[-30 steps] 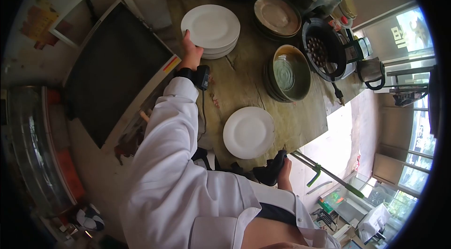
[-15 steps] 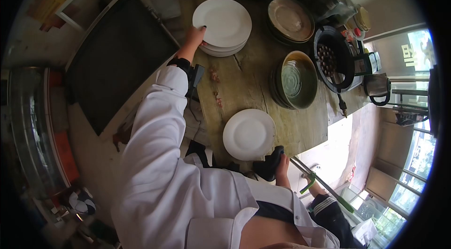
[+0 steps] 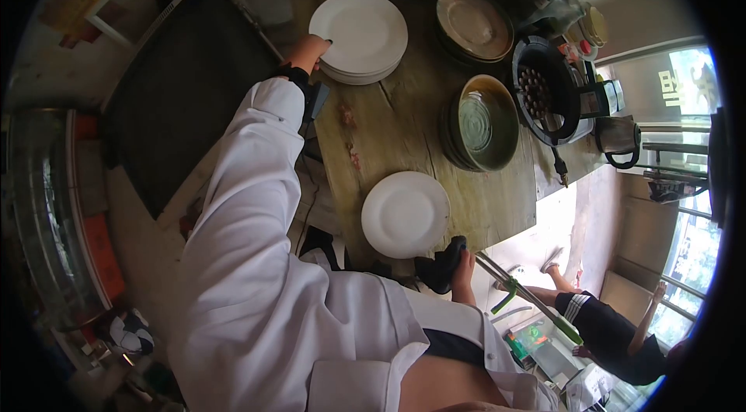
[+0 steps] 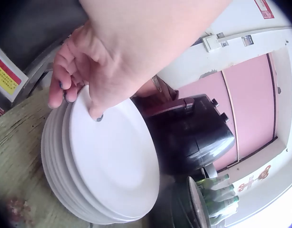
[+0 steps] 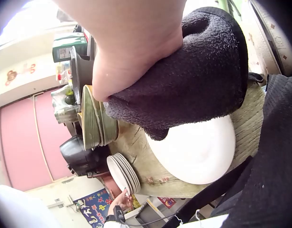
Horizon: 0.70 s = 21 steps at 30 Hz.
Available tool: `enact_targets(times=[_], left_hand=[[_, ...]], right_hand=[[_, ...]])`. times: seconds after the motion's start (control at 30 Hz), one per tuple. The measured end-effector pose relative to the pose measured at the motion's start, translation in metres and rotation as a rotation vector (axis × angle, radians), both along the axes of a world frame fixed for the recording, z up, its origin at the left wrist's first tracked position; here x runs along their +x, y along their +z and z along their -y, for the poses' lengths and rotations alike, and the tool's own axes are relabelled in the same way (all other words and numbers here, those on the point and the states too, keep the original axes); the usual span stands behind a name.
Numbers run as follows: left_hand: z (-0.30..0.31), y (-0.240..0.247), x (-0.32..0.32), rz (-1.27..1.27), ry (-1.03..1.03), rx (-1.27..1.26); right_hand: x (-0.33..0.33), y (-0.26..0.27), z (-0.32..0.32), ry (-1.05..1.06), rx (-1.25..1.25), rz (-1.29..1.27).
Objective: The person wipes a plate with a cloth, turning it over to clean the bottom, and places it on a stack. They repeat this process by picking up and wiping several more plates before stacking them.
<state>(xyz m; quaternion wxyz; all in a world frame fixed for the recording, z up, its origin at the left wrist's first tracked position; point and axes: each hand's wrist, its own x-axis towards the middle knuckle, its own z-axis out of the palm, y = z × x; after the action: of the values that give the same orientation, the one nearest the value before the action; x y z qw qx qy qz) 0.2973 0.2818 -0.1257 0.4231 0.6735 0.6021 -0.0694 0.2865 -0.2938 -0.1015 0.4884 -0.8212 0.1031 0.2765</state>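
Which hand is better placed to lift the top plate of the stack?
The left hand: its fingers pinch the top plate at its rim. The right hand grips a cloth, far from the stack.

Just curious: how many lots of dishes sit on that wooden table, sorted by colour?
White: 2, the stack of white plates gripped by the left hand, and the lone white plate near the right hand, which holds a dark cloth.
Green: 1, the stack of green bowls.
Brown: 1, the stack of brown plates.
Total: 4.

Stacked green bowls (image 3: pixel 482 123) sit beside a black pan (image 3: pixel 544 86).
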Motion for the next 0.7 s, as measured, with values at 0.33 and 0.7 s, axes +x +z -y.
enact_targets(times=[0.33, 0.7], left_hand=[[0.055, 0.023, -0.030, -0.027, -0.256, 0.459], [0.313, -0.031, -0.119, 0.368, -0.543, 0.265]], right_hand=[[-0.011, -0.007, 0.011, -0.031, 0.001, -0.008], [-0.013, -0.010, 0.022, -0.272, 0.740, -0.309]])
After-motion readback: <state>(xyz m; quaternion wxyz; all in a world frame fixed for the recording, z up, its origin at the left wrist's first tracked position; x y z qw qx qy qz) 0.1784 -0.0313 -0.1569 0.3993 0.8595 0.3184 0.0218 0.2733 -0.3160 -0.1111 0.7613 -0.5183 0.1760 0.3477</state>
